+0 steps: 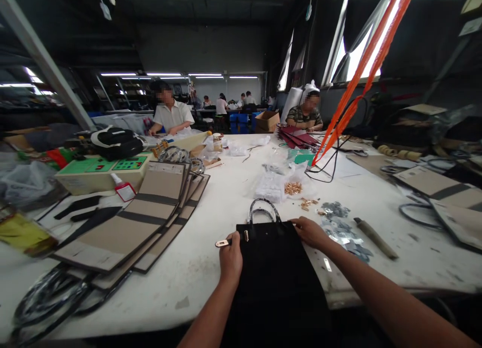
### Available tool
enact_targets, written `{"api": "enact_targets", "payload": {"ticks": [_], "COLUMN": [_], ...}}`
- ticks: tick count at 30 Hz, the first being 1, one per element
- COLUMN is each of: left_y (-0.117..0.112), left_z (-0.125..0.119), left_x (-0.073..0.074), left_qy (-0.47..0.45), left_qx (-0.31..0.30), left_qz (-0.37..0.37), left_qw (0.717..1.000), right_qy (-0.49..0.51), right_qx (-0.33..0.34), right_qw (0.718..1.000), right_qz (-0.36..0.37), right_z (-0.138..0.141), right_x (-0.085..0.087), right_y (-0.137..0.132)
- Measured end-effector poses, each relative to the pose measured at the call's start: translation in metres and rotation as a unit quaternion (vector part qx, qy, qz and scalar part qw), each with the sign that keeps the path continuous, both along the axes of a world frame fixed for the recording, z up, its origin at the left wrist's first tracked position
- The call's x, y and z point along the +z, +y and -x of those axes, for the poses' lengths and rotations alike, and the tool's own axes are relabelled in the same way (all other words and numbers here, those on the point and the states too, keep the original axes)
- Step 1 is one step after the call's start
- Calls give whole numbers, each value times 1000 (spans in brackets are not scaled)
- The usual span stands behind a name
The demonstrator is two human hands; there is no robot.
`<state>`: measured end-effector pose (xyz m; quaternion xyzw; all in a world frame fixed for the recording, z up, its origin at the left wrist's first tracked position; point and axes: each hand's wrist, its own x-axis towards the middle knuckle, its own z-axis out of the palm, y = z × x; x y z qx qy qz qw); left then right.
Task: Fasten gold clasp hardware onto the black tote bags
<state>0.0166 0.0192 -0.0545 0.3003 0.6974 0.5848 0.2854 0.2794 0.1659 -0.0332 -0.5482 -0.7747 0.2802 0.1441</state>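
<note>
A black handbag panel (280, 272) lies in front of me, its lower part reaching over the table's near edge. Its looped handle (263, 203), wrapped in clear film, points away from me. My left hand (230, 261) is closed on the panel's left edge. A short strap with a gold-coloured metal end (223, 243) sticks out leftward from that hand. Near it, a small gold-coloured fitting (246, 235) sits on the panel. My right hand (311, 232) grips the upper right corner, fingertips at the edge. Flat silvery metal pieces (341, 230) lie just beyond it.
Several beige-backed panels (139, 220) are stacked at left, beside a pale machine box (101, 172) and a red-labelled bottle (123, 188). Gold-coloured fittings (293, 188) lie in plastic ahead. A dark rod (375, 238) lies right. Orange strips (350, 107) hang overhead. Two co-workers sit across the table.
</note>
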Motion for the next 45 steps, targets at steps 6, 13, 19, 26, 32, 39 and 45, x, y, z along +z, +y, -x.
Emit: {"api": "enact_targets", "payload": {"ticks": [6,13,19,26,32,39,45], "left_y": [-1,-2,6,41,97,135,143], "left_z": [1,2,7,-27,-56,-62,-79], "left_x": [0,-1,17,72,75,77,100], "left_qy": [2,14,243,460,578,615,628], "left_qx": [-3,4,19,-161,-425,-527,-567], "left_qz": [-24,-28,-92,-162,-11,12,24], "left_qw": [1000,1000,966,858,697,586,532], "right_qy": [-18,-5,-10,242,301,278,230], "right_qx": [64,20,-38,-80,-83,-88,-56], "right_qw": [998,1000,999,961,945,954,970], "right_qz": [22,13,-21,107,96,77,49], "right_z": [-10,-40,-52,7,34,31,35], "right_x": [3,7,18,27,-4,-10,-16], "right_y": [4,-15,-21,-53,-77,-75,-77]}}
